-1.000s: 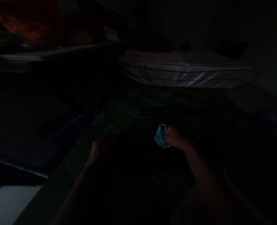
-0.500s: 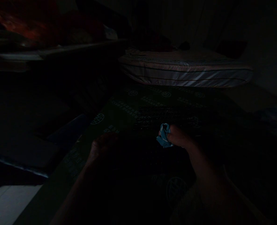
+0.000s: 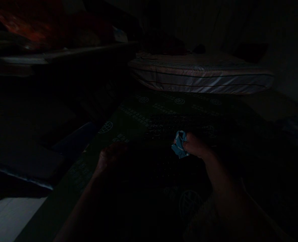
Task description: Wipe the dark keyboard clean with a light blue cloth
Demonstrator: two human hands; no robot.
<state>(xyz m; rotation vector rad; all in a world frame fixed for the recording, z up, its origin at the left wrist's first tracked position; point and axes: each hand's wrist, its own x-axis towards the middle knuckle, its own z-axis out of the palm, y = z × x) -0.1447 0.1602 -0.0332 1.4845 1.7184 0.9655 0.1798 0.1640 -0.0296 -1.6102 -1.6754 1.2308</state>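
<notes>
In the dim light my right hand [image 3: 195, 145] is closed around a crumpled blue cloth [image 3: 180, 145] with lighter markings. The cloth is over a large black object [image 3: 164, 164] whose surface shows rows of small bright specks and whose outline fades into the shadow. At the left side of that object is my left hand [image 3: 112, 152], its fingers curled at the edge. Shadow hides most of those fingertips. Beneath lies a dark green board [image 3: 128, 116] printed with pale globe marks and lettering.
A mattress with a striped cover [image 3: 201, 79] lies beyond the board. On the left, a shelf or tabletop [image 3: 75, 52] bears a reddish-orange bag [image 3: 35, 30] and other items. Pale floor tiles [image 3: 12, 215] show at the lower left.
My right hand and the blue cloth have shifted slightly to the right. My left hand stays in the same place.
</notes>
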